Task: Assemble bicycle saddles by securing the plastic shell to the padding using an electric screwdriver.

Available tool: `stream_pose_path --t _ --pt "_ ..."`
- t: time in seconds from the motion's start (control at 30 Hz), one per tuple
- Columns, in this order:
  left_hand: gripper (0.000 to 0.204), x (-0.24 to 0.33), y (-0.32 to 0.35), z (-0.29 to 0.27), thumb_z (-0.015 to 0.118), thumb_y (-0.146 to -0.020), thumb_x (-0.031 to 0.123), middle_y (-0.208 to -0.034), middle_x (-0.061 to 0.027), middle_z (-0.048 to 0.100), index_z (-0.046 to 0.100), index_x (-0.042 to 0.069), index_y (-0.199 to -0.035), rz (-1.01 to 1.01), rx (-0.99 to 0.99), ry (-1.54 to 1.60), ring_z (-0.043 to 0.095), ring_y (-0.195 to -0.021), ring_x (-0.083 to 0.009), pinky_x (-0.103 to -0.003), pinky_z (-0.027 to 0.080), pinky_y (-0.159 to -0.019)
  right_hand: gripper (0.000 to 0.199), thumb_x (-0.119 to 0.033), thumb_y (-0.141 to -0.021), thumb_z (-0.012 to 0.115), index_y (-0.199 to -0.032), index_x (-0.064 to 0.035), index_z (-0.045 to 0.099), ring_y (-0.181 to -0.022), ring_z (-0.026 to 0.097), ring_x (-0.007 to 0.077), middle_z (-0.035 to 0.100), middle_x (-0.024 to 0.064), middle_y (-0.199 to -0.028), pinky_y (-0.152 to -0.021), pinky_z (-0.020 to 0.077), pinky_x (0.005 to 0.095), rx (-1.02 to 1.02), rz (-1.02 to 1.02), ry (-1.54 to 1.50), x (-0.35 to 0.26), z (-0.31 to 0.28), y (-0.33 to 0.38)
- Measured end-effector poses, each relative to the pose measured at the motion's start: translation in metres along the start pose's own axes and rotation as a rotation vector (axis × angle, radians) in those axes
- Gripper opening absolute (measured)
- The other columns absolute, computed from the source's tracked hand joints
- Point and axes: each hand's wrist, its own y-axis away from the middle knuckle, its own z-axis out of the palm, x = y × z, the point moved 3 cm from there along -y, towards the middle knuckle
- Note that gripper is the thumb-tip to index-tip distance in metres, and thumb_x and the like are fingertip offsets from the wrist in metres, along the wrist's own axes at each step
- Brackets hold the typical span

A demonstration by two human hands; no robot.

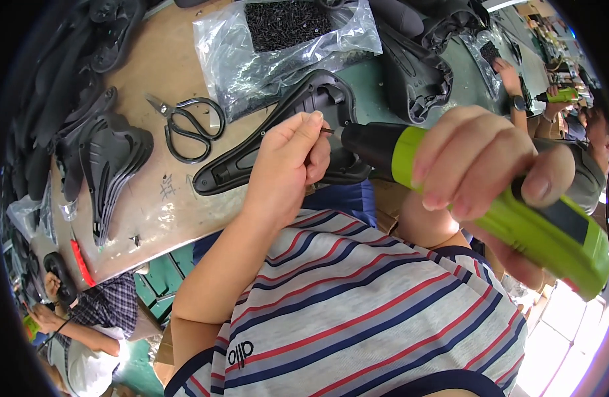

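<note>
My right hand (496, 165) is wrapped round a lime-green and black cordless screwdriver (536, 231), held up at the right with its bit pointing left. My left hand (291, 152) is closed in a pinch at the tip of that bit. Between its fingertips and the bit shows a small dark piece (327, 130) that looks like a screw; the fingers hide most of it. Below both hands a long black plastic shell (232, 165) lies on the table, its hollow side up and partly covered by my left hand.
A clear plastic bag (225, 66) of small black screws (288, 25) lies at the back. Black-handled scissors (188, 129) rest left of the shell. Stacked black parts (112, 159) crowd the left side; another shell (417, 79) lies back right. Other people work at lower left and far right.
</note>
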Motion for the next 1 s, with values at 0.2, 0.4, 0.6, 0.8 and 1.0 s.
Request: stream_pose_path --t 0.2,0.4,0.6,0.8,1.0 --pt "0.024 0.042 -0.026 -0.012 0.053 -0.092 0.020 -0.073 -0.0125 0.062 0.057 0.004 -0.110 1.015 0.308 -1.582 0.059 -0.067 -0.0324 -0.042 0.047 -0.062 0.088 -0.069 -0.078 0.055 -0.131 -0.0005 0.037 -0.080 0.052 0.0212 0.050 0.0073 -0.090 -0.071 0.0396 0.0376 0.147 -0.121 -0.330 0.043 -0.046 0.011" --pt "0.030 0.020 -0.035 -0.023 0.051 -0.093 0.025 -0.089 -0.0175 0.067 0.060 0.005 -0.112 0.589 0.404 -1.716 0.064 -0.077 -0.0334 -0.042 0.050 -0.067 0.079 -0.054 -0.075 0.069 -0.109 0.0106 0.040 -0.062 0.060 0.0283 0.055 0.0204 -0.072 -0.058 0.0518 0.0379 0.548 0.093 -0.235 0.052 -0.026 -0.016" --pt "0.029 0.019 -0.036 -0.021 0.053 -0.092 0.025 -0.082 -0.0156 0.067 0.062 0.005 -0.110 0.643 0.386 -1.739 0.065 -0.069 -0.0317 -0.041 0.051 -0.061 0.080 -0.047 -0.067 0.078 -0.105 0.0145 0.042 -0.062 0.060 0.0281 0.055 0.0200 -0.071 -0.058 0.0525 0.0367 0.548 0.319 -0.261 0.058 -0.026 -0.026" --pt "0.027 0.020 -0.034 -0.025 0.056 -0.090 0.024 -0.079 -0.0152 0.067 0.063 0.004 -0.107 0.694 0.404 -1.716 0.065 -0.066 -0.0304 -0.039 0.051 -0.058 0.083 -0.046 -0.060 0.081 -0.103 0.0137 0.043 -0.060 0.060 0.0271 0.055 0.0195 -0.069 -0.058 0.0528 0.0351 0.448 0.291 -0.338 0.077 -0.026 -0.020" --pt "0.027 0.017 -0.036 -0.022 0.057 -0.089 0.025 -0.078 -0.0149 0.067 0.063 0.004 -0.105 0.724 0.394 -1.722 0.065 -0.065 -0.0294 -0.039 0.051 -0.057 0.078 -0.046 -0.059 0.082 -0.099 0.0117 0.046 -0.060 0.060 0.0248 0.056 0.0177 -0.068 -0.060 0.0529 0.0337 0.423 0.452 -0.370 0.076 -0.023 -0.031"
